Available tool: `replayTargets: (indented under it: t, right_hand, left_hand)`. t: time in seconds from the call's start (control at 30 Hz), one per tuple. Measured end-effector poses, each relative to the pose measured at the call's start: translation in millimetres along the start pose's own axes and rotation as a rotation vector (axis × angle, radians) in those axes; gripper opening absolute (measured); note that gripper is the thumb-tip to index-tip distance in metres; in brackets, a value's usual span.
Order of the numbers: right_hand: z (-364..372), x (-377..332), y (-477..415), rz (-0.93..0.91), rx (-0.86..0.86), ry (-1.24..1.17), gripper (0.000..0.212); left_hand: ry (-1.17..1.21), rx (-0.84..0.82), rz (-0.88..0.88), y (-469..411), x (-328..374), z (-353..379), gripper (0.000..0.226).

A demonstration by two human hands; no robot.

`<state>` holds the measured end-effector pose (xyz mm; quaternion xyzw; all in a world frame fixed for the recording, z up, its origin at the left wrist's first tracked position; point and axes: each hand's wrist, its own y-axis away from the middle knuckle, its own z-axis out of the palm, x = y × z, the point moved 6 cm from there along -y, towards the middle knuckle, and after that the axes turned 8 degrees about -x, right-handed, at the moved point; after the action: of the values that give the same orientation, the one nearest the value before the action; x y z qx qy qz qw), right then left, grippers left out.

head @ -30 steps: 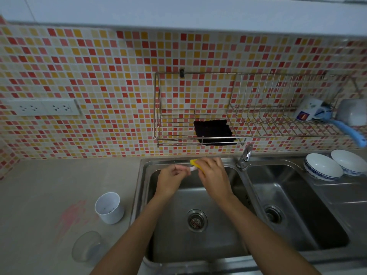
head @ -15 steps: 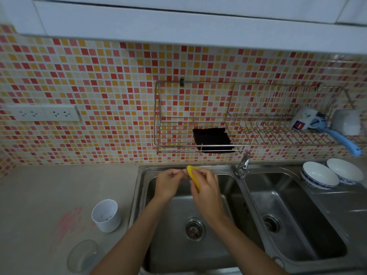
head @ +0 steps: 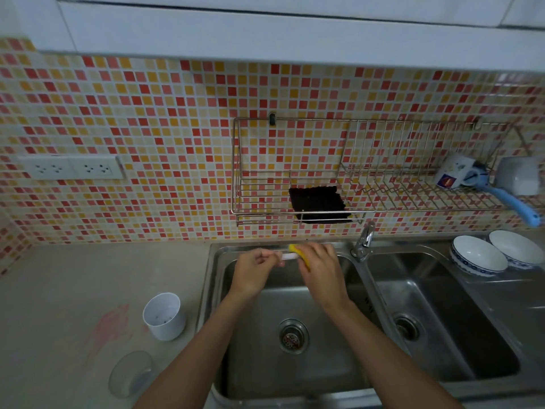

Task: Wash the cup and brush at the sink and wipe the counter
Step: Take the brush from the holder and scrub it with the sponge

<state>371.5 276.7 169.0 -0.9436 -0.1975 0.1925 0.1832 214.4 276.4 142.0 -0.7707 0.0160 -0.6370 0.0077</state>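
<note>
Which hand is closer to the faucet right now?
Right. The right hand is just left of the faucet; the left hand is farther left, beyond the right one.

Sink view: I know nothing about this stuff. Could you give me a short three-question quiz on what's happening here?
1. True or false: the white cup stands on the counter, outside the sink.
2. The left hand grips a white brush. What does the right hand hold against it? A) yellow sponge B) black cloth C) bowl
3. How many bowls sit to the right of the basins?
Key: 1 true; 2 A; 3 two.
</note>
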Motion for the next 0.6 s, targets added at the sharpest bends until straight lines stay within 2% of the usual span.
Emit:
replayTargets:
  t: [0.07,0.17,0.27,0.43,0.6]
  right_hand:
    - [0,0,-2,-0.096,-0.019,0.063,0.033]
    - [-3,5,-5,-0.143,-0.025,0.107,0.035]
    - [-6,6,-7,-0.156,-0.026,0.073,0.034]
    - [-6,6,3,0.128,0.046,-0.111,0.044]
    - [2,-23,12,0.004,0.0,-0.114,0.046]
  left_hand:
    - [-0.119,-0.016,0.081,1,5,-3,0.004]
    - [-0.374,-0.078,0.247,4,17,-1,0.018]
    - [-0.508,-0.084,0.288,3,22,1,0.018]
    - [-0.182,0.037,0.114,-3,18,-1,0.004]
    - [0.087,0.045,-0.066,-3,0,7,0.014]
